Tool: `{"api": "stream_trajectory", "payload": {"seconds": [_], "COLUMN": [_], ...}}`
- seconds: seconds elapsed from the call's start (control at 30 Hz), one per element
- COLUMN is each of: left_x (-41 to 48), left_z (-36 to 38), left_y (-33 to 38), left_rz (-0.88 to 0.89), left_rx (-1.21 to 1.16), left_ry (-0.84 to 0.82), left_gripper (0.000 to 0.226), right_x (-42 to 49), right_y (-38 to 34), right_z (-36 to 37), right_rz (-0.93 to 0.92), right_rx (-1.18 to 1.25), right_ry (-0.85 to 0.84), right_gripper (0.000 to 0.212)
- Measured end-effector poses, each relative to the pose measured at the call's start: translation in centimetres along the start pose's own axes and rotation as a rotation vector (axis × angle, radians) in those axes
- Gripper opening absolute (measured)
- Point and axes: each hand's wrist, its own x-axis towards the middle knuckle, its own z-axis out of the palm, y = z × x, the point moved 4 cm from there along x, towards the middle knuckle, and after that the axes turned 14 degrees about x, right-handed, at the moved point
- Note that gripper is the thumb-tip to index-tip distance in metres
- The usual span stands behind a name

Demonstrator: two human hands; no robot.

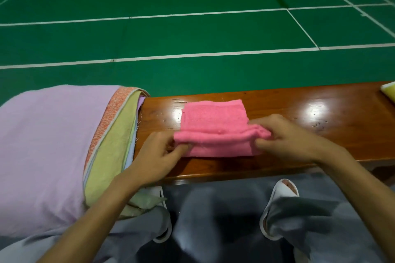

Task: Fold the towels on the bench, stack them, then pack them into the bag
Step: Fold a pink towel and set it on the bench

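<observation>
Head view: a small pink terry towel [213,126] is lying half-folded on the glossy brown wooden bench [299,117]. The left hand [158,156] is pinching the raised fold's left end and the right hand [286,136] its right end. A pile of lilac, orange and yellow-green towels [53,145] is draping over the bench's left end.

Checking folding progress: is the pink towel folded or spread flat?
Partly folded: the pink towel shows layered edges, and the left hand and right hand pinch a raised fold across it.
</observation>
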Motion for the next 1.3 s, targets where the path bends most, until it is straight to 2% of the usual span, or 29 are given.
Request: {"api": "stream_trajectory", "payload": {"seconds": [0.1, 0.2, 0.27, 0.33, 0.43, 0.5, 0.57, 0.6, 0.67, 0.77, 0.83, 0.9, 1.3], "left_x": [1.4, 3.6, 5.0, 6.0, 6.8, 6.9, 6.6, 6.6, 6.9, 7.2, 6.8, 6.3, 5.4], "left_z": [0.0, 0.5, 1.1, 1.3, 1.7, 1.2, 0.3, 0.0, 0.3, 2.5, 4.7, 5.9, 4.8], "left_y": [-1.1, -1.9, -2.9, -3.9, -4.4, -4.0, -2.8, -1.8, 0.3, 1.7, 1.2, 0.3, -1.0], "left_rz": [-0.183, -0.326, -0.415, -0.492, -0.570, -0.587, -0.537, -0.462, -0.233, -0.029, -0.028, -0.060, -0.185], "left_rx": [-0.061, -0.164, -0.194, -0.172, -0.137, 0.035, 0.362, 0.491, 0.580, 0.642, 0.702, 0.729, 0.655], "left_ry": [0.062, 0.068, 0.093, 0.134, 0.106, 0.132, 0.250, 0.298, 0.287, 0.065, -0.079, -0.139, -0.155], "left_gripper": [0.049, 0.047, 0.042, 0.038, 0.037, 0.042, 0.048, 0.051, 0.057, 0.061, 0.063, 0.063, 0.072], "right_x": [1.3, 3.9, 5.3, 5.9, 5.7, 5.1, 4.7, 4.6, 4.7, 5.6, 6.2, 6.4, 3.8], "right_y": [-0.2, 2.6, 4.5, 5.5, 5.3, 4.8, 4.2, 3.8, 2.4, 1.1, 1.9, 2.7, 5.9], "right_z": [-0.9, -1.2, -1.2, -1.3, -1.5, -1.6, -1.5, -1.3, -0.1, 3.3, 5.4, 6.3, 3.3], "right_rz": [-0.087, 0.023, 0.121, 0.208, 0.279, 0.285, 0.238, 0.199, 0.092, 0.053, 0.117, 0.151, 0.213], "right_rx": [0.239, 0.445, 0.360, 0.176, -0.068, -0.170, -0.218, -0.242, -0.317, -0.495, -0.589, -0.618, -0.496], "right_ry": [0.105, 0.355, 0.470, 0.545, 0.627, 0.703, 0.758, 0.750, 0.655, 0.403, 0.252, 0.192, 0.268], "right_gripper": [0.013, 0.018, 0.019, 0.031, 0.038, 0.040, 0.054, 0.063, 0.074, 0.075, 0.074, 0.073, 0.071]}}
